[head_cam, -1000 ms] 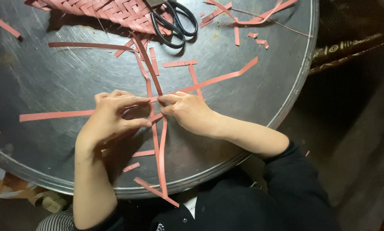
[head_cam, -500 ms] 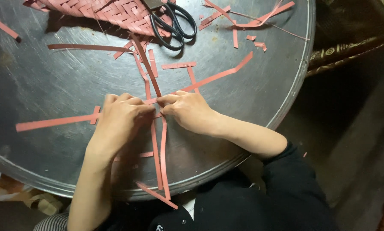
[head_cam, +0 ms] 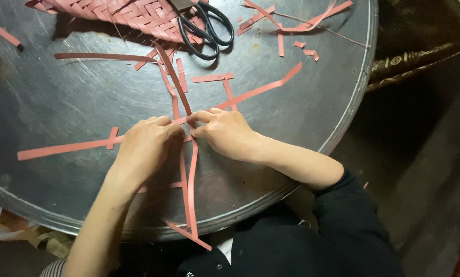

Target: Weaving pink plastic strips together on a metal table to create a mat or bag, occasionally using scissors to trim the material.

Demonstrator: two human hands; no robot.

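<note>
Several long pink strips [head_cam: 191,179] cross one another at the middle of a round dark metal tray [head_cam: 60,92]. My left hand [head_cam: 145,146] lies over the crossing from the left, fingers curled down on the strips. My right hand [head_cam: 225,134] presses the same crossing from the right, thumb and forefinger pinching a strip. One strip [head_cam: 60,149] runs far left, another [head_cam: 260,88] runs up to the right, and two hang toward the tray's near rim. The crossing itself is hidden under my fingers.
A woven pink mat [head_cam: 122,13] lies at the tray's far edge with black-handled scissors [head_cam: 204,28] beside it. Short strip offcuts [head_cam: 212,78] are scattered over the far half. The tray's rim [head_cam: 353,107] drops off to a dark floor at right.
My left hand has slid right and closed over the crossing. The long left strip has shifted slightly, and a short piece now lies across it.
</note>
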